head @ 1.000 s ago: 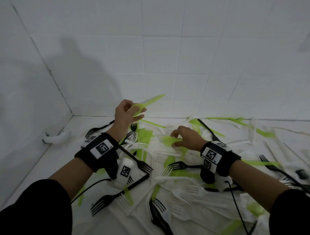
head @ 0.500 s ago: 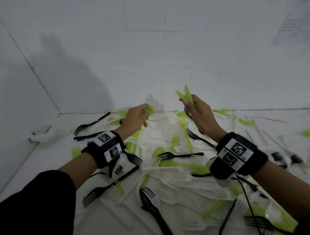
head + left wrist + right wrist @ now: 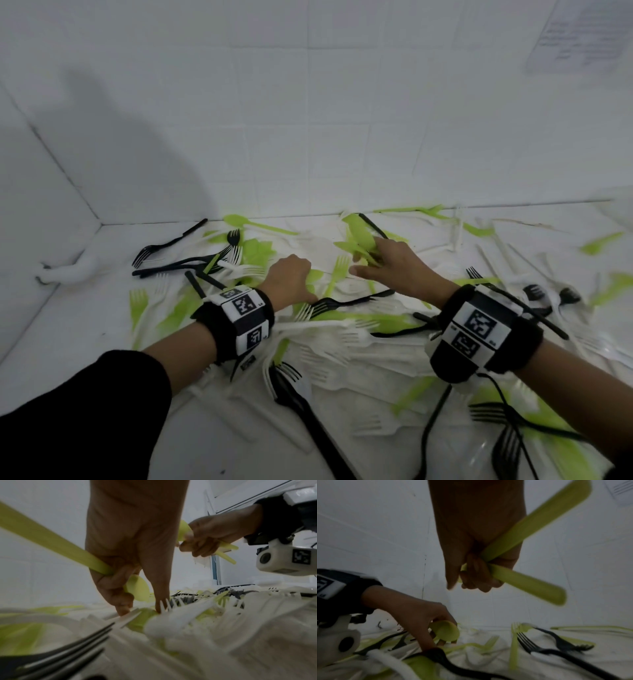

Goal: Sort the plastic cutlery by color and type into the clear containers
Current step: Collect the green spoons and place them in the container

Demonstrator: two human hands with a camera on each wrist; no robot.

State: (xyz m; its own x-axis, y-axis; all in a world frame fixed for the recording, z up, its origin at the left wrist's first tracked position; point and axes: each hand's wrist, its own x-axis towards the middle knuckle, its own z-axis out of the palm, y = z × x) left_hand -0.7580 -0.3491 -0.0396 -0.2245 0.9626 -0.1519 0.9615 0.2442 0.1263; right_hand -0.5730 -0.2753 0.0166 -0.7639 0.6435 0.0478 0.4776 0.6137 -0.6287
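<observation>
Green, white and black plastic cutlery [image 3: 342,339] lies heaped over a white surface. My left hand [image 3: 291,275] is down on the heap; its curled fingers grip a green spoon [image 3: 51,540], whose bowl [image 3: 445,630] shows under the palm. Its thumb and one finger [image 3: 123,608] touch the pile among white fork tines. My right hand [image 3: 394,263] hovers just right of it. That hand grips a small bunch of green spoons [image 3: 359,240], and their handles [image 3: 530,524] stick out of the fist.
White tiled walls meet in a corner at the far left. A white stub [image 3: 68,270] lies by the left wall. Black forks [image 3: 164,246] lie at the far left and near front [image 3: 308,411]. Something of clear plastic [image 3: 486,455] lies at the near right.
My right hand has come down from chest height to just above the heap, still holding green spoons. The left hand has dropped lower and moved right onto the pile.
</observation>
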